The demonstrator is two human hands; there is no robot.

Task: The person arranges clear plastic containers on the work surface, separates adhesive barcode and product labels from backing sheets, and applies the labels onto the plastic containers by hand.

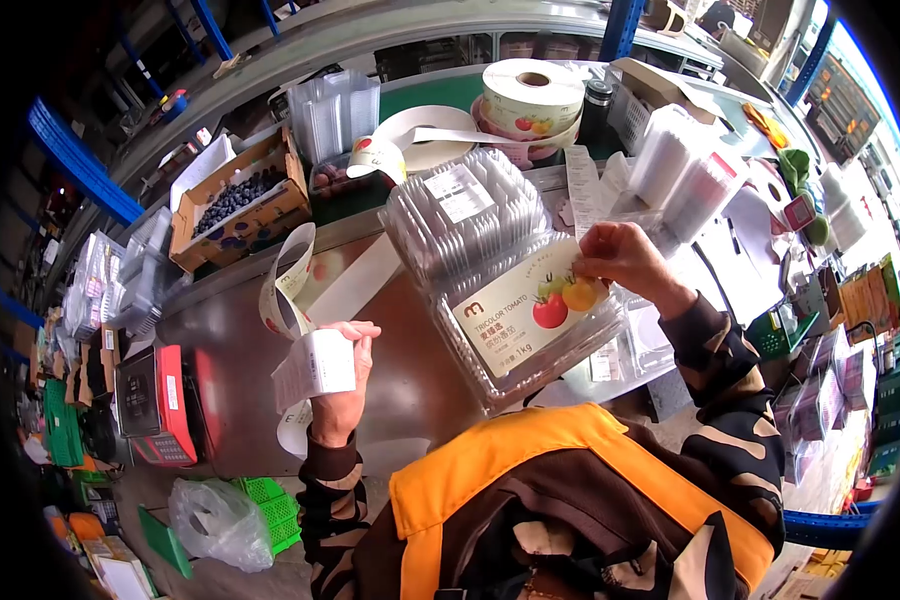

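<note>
My left hand is closed round a folded strip of white labels, and a loose loop of label tape curls up behind it. The fingers of my right hand pinch the upper right edge of a cream tomato label, printed with red, green and yellow tomatoes. This label lies across the lid of a clear plastic clamshell box. Touching that box from behind is a stack of clear clamshells with a small white sticker on top. What lies under my right fingertips is hidden.
Large label rolls stand at the back beside a dark jar. To the left are a carton of blueberries and a red scale. Clear plastic containers stand at the right over papers.
</note>
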